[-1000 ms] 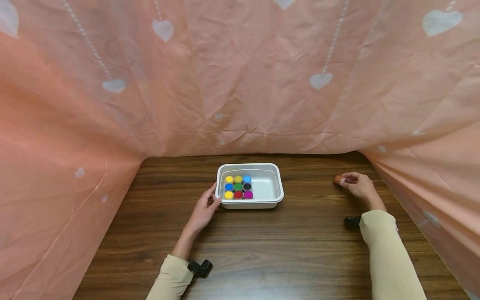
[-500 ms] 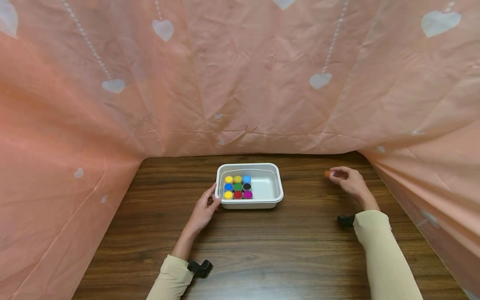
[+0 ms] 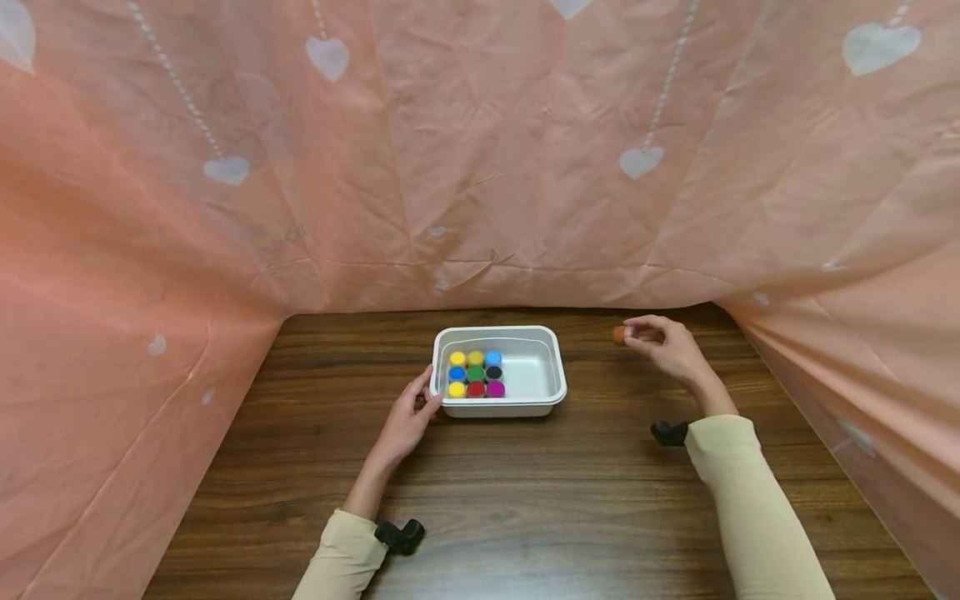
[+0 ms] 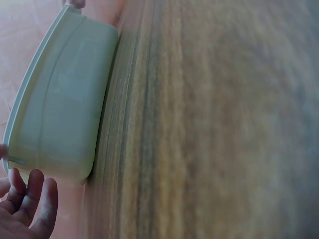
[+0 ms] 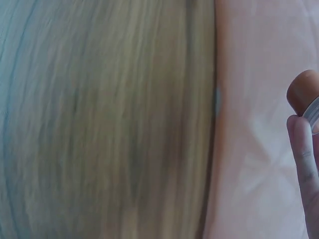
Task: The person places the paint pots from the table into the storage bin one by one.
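Observation:
A small orange-brown paint pot point(image 3: 618, 335) is pinched between the thumb and fingers of my right hand point(image 3: 673, 350), to the right of a white plastic tub point(image 3: 498, 411). In the right wrist view the pot point(image 5: 302, 92) shows its brown body and a clear rim at the fingertips. My left hand point(image 3: 405, 423) grips the tub's near left corner, thumb at the front and fingers along the left side. Several paint pots with coloured tops, among them a green pot point(image 3: 476, 373) and a black pot point(image 3: 493, 373), stand in rows in the tub's left part.
The tub stands towards the back of a brown wooden table point(image 3: 540, 492). A peach curtain point(image 3: 495, 167) with white hearts encloses the back and both sides. Each wrist wears a black camera mount, such as the left mount point(image 3: 401, 537).
My right hand has lifted the orange-brown paint pot and moved left and towards the back with it, closer to the tub. The left hand and tub have stayed put.

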A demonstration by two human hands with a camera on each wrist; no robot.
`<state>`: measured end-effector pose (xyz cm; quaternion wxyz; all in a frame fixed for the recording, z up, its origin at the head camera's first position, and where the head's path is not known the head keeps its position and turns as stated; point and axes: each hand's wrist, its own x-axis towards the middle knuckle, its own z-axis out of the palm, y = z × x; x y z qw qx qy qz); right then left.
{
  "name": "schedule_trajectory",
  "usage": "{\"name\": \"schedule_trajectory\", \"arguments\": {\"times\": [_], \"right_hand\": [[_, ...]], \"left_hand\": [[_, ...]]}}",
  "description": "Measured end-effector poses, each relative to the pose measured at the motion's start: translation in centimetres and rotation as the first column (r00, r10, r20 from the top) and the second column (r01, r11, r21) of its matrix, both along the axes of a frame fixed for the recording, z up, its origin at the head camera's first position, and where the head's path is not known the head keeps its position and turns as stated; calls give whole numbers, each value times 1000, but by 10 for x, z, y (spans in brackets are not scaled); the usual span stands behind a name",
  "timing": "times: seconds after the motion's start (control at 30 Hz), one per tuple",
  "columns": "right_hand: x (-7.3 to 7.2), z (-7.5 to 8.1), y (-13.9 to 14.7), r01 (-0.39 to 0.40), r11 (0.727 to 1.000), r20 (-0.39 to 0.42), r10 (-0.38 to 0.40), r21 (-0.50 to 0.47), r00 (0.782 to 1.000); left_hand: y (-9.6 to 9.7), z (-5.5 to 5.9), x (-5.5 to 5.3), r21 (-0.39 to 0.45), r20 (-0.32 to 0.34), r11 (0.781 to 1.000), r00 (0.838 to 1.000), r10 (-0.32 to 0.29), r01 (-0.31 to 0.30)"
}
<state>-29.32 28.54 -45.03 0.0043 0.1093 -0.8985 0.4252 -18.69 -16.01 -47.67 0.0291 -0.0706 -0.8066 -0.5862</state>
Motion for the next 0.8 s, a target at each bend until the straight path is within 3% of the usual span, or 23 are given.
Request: {"name": "schedule_trajectory", "arguments": {"times": [0.37, 0.8], "right_hand": [[1, 17, -35, -70, 997, -67, 68, -39, 995], [-4, 19, -74, -127, 991, -66, 124, -47, 990]], "left_hand": [[1, -5, -2, 12, -7, 1000, 1000, 11, -10], [1, -1, -1, -6, 11, 1000, 1000, 9, -9]]}}
